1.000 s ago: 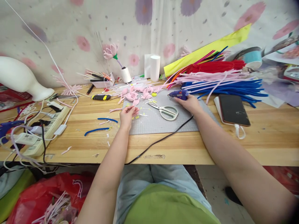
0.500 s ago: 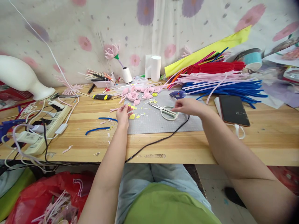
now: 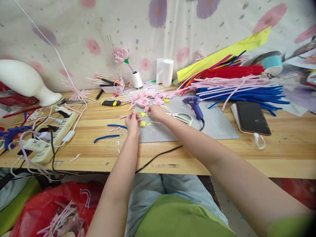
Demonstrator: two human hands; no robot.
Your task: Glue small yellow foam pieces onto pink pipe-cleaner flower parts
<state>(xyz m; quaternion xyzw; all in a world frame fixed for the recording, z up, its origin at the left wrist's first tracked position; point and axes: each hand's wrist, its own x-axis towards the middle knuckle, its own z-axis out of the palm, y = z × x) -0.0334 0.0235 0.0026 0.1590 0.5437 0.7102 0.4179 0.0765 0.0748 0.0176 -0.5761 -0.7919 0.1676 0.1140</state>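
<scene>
My left hand point(image 3: 132, 123) is closed in a pinch at the left edge of the grey cutting mat point(image 3: 158, 134); what it grips is too small to name. Close to its right, my right hand point(image 3: 156, 113) has its fingers drawn together over the mat, beside the pink petal shapes point(image 3: 142, 101). Its fingertips are partly hidden. Yellow scraps point(image 3: 142, 123) lie between and below the hands. White-handled scissors point(image 3: 184, 118) rest partly behind my right forearm. A blue glue gun point(image 3: 195, 106) lies on the mat farther right.
Two blue stems point(image 3: 106, 137) and a yellow-black cutter point(image 3: 110, 103) lie left. A power strip point(image 3: 55, 138) with cables stands far left. Bundled stems point(image 3: 242, 92) and a dark phone point(image 3: 253, 118) are right. A black cable point(image 3: 158, 156) crosses the table front.
My right hand has moved left from the scissors to near my left hand. The glue gun now lies turned, with its handle toward me. The view has shifted slightly.
</scene>
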